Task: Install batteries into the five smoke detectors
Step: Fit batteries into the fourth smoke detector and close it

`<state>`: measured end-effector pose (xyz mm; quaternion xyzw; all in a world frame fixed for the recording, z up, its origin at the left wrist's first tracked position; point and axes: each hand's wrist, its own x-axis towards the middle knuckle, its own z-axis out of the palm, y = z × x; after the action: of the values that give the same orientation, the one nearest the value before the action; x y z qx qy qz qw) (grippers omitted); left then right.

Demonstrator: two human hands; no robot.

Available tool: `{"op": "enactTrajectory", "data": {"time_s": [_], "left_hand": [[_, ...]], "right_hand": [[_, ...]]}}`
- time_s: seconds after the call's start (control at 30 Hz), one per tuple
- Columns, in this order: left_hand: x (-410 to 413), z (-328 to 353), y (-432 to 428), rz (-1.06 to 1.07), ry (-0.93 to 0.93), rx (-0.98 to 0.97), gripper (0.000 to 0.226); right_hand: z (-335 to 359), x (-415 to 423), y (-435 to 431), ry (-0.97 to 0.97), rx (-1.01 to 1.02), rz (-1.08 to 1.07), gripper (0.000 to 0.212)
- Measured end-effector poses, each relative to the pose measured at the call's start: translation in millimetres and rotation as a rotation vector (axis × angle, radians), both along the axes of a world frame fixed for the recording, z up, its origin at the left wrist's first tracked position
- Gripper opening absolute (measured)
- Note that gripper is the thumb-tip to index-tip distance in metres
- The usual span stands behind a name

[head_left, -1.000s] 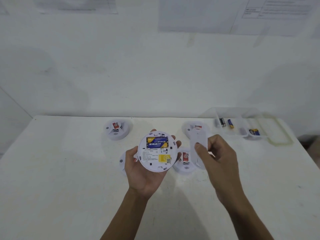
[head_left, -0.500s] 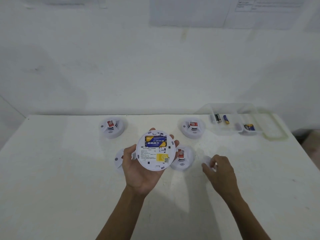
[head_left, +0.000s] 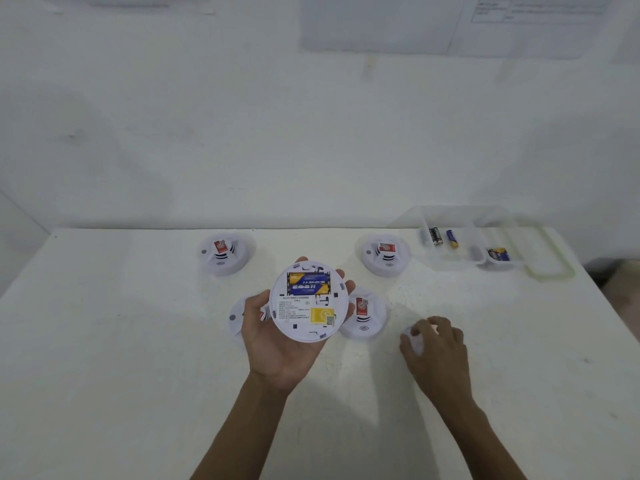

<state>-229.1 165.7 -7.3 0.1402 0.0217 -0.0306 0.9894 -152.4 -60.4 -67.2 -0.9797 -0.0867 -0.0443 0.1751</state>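
My left hand (head_left: 277,344) holds a round white smoke detector (head_left: 308,317) back side up in its palm, fingers curled round the rim. Blue and yellow batteries (head_left: 308,284) sit in its open compartment. My right hand (head_left: 438,351) is down on the table to the right, fingers curled over a small white cover piece (head_left: 414,341), mostly hidden. Other white detectors lie on the table at the back left (head_left: 221,254), at the back right (head_left: 384,256) and in the middle (head_left: 363,315). One more detector (head_left: 236,318) is partly hidden behind my left hand.
A clear plastic box (head_left: 464,258) at the back right holds loose batteries (head_left: 435,236). Its lid (head_left: 549,261) lies beside it near the table's right edge. A white wall rises behind the white table (head_left: 121,358).
My right hand has brought the white cover piece down from beside the held detector to the table on the right. My left hand keeps the detector in about the same place.
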Motion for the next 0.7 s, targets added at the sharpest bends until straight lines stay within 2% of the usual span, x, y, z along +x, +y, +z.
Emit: {"op": "enactTrajectory", "data": {"time_s": [0.2,0.33,0.43,0.5,0.63,0.7], "left_hand": [[0.7,0.5,-2.1,0.007,0.006,0.021,0.064],[0.7,5.0,-2.7,-0.002,-0.014,0.042,0.062],[-0.9,3.7,-4.2,0.025,-0.086,0.024,0.058],[-5.7,8.3,-6.3,0.067,-0.027,0.006,0.057],[-1.8,9.5,-4.0,0.080,0.009,0.049,0.054],[-3.0,6.5,-3.8,0.087,-0.055,0.022,0.054]], "right_hand": [[70.3,-6.1,34.3,-0.059,0.384,0.108,0.006],[125.4,-24.9,61.1,-0.112,0.554,0.258,0.008],[144.0,-35.0,78.0,-0.113,0.553,0.346,0.006],[146.0,-39.8,87.5,-0.096,0.518,0.374,0.007],[137.5,-45.3,101.4,-0.001,0.475,0.338,0.017],[136.0,-48.3,104.8,0.045,0.491,0.302,0.020]]}}
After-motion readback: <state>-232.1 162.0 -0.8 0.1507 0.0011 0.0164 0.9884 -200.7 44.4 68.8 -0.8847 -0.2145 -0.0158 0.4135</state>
